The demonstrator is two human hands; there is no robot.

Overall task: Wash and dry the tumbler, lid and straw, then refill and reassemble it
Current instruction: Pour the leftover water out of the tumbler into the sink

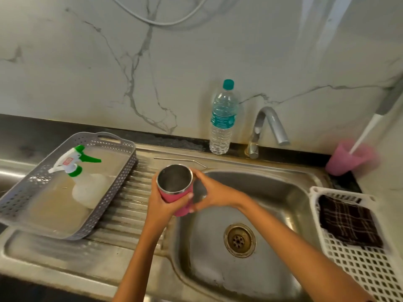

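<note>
I hold a pink tumbler (174, 198) with a bare steel inside over the left edge of the sink (272, 188), its mouth open and tilted toward me. My left hand (160, 204) grips its pink wall from the left. My right hand (219, 191) is just right of the tumbler and pinches a clear, greyish round lid (199, 190) between fingers and thumb, touching the tumbler's side. A thin metal straw (180, 159) with a bent end lies on the sink's back rim behind the tumbler.
A full water bottle (222, 118) and a tap (267, 129) stand behind the basin. A grey tray (122, 177) on the drainboard holds a spray bottle (82, 177). At right are a white basket (359, 264) with a dark checked cloth (349, 221) and a pink cup (346, 159).
</note>
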